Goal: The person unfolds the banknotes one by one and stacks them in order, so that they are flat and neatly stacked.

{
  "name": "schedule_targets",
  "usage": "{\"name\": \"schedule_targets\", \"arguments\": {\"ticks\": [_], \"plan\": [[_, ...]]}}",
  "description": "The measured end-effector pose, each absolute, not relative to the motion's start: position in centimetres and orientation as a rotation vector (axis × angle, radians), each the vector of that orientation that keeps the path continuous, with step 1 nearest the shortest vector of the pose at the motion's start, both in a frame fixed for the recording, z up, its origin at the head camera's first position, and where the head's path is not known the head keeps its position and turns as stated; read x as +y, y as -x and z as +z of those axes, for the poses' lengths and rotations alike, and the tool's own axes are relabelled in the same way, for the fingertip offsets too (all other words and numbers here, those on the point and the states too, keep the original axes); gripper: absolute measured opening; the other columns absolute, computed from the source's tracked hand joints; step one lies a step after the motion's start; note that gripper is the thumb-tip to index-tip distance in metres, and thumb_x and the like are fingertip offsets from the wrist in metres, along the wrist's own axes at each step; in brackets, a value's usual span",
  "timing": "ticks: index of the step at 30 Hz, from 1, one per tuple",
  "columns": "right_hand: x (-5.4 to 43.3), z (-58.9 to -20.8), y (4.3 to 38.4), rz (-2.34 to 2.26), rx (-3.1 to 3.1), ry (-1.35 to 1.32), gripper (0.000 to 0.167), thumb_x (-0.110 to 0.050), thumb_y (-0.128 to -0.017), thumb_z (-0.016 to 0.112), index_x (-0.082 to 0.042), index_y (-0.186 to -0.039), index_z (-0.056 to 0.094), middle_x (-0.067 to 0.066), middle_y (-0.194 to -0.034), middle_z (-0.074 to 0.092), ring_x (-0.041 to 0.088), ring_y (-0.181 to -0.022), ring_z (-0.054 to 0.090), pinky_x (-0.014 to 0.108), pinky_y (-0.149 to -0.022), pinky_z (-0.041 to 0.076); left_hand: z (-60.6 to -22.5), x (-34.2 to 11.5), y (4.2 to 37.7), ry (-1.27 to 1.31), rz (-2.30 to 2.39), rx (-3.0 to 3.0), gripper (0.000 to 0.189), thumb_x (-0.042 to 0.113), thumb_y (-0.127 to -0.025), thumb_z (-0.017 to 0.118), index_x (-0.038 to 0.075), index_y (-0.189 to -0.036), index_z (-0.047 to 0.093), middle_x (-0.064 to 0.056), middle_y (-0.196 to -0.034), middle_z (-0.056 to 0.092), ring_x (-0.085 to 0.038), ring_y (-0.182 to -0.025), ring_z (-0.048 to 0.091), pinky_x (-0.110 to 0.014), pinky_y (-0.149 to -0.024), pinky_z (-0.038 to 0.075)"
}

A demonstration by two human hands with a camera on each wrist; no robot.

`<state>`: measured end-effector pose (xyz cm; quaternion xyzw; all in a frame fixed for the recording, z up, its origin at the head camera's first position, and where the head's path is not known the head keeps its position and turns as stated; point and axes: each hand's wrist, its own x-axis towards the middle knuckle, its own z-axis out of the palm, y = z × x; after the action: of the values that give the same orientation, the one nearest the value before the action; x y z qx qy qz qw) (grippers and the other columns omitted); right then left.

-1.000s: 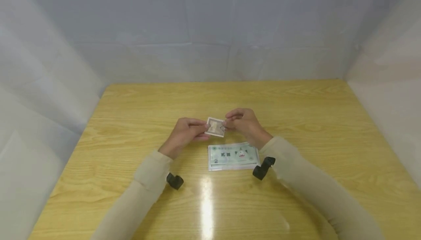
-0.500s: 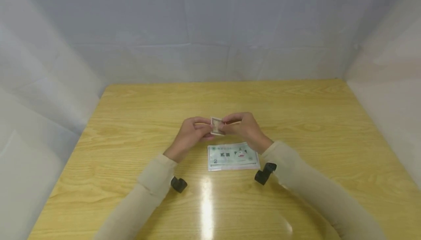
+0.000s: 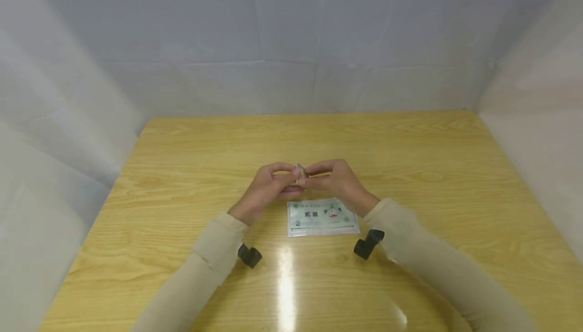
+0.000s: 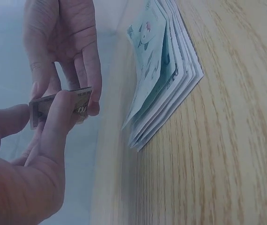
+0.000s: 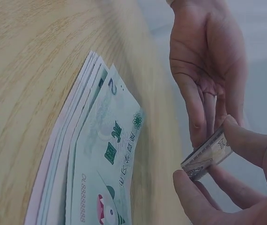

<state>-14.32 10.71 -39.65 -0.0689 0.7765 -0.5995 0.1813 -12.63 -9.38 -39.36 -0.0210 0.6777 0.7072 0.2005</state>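
Above the table, both hands pinch a small brownish play banknote [image 3: 300, 173], folded small. My left hand [image 3: 269, 186] holds its left side between thumb and fingers. Opposite it, my right hand [image 3: 340, 182] grips the right side, fingertips almost meeting those of the left. In the left wrist view the folded banknote [image 4: 44, 107] is partly covered by a finger. Printed marks show on the banknote [image 5: 213, 155] in the right wrist view. Just nearer than the hands lies a stack of play banknotes [image 3: 321, 224], a green "2" note on top.
The stack's notes [image 4: 148, 56] are fanned slightly apart at the edges, the top one lifting a little. A wood-grain table [image 3: 205, 150] spreads around the hands. White cloth [image 3: 291, 43] hangs behind it and at both sides.
The banknote, flat and broad a second ago, is now folded narrower. My hands have come closer together, and the right fingers now pinch its edge. The stack stays put.
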Motion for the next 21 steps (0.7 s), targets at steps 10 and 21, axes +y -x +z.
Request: {"name": "schedule_targets", "arguments": {"ticks": [10, 21], "plan": [[10.86, -39.51, 14.19, -1.701, 2.144, 0.241, 0.047, -0.032, -0.083, 0.086, -0.008, -0.121, 0.072, 0.007, -0.125, 0.068, 0.026, -0.11, 0.067, 0.046, -0.101, 0.055, -39.35, -9.51, 12.63, 0.036, 1.979, 1.872, 0.036, 0.014, -0.096, 0.071, 0.0, -0.127, 0.059, -0.019, -0.115, 0.071, -0.036, -0.107, 0.07, -0.043, -0.096, 0.059], [10.93, -38.99, 13.91, -1.664, 2.151, 0.229, 0.046, -0.028, -0.086, 0.084, -0.008, -0.125, 0.07, 0.006, -0.126, 0.068, 0.025, -0.113, 0.066, 0.047, -0.104, 0.053, -39.36, -9.48, 12.52, 0.035, 2.002, 1.852, 0.033, 0.012, -0.098, 0.069, -0.002, -0.125, 0.058, -0.021, -0.113, 0.072, -0.041, -0.111, 0.067, -0.045, -0.098, 0.057]]}}
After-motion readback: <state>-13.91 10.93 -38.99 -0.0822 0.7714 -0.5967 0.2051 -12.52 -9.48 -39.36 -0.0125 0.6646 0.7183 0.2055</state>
